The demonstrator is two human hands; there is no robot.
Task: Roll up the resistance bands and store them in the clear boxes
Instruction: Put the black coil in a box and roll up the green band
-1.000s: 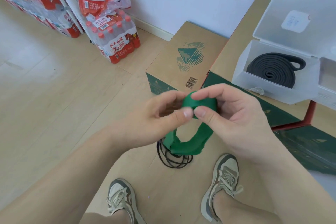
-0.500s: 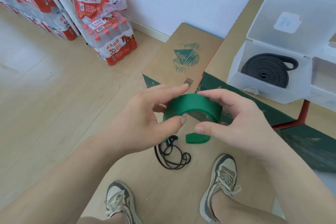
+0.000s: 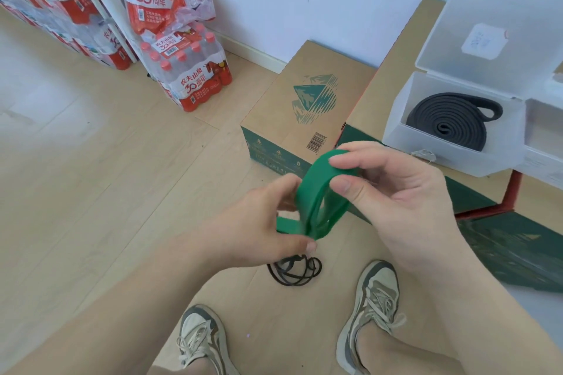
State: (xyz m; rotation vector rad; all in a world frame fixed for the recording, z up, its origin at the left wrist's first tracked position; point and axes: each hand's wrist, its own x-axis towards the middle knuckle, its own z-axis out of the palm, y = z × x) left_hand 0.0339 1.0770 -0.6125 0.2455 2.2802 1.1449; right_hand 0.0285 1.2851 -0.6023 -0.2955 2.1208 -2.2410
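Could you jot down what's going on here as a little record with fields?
Band in hand: green band, loosely looped, not yet rolled tight
Left hand: pinches the band's lower folds
Right hand: pinches its top loop
Clear box: open, a coiled black band inside
Below the hands: thin black loops, lying loose

water bottle packs at 10 o'clock, labels printed 农夫山泉 and 30周年, cardboard box at 12 o'clock, barcode, digits unreadable, clear box lid at 2 o'clock, white label illegible
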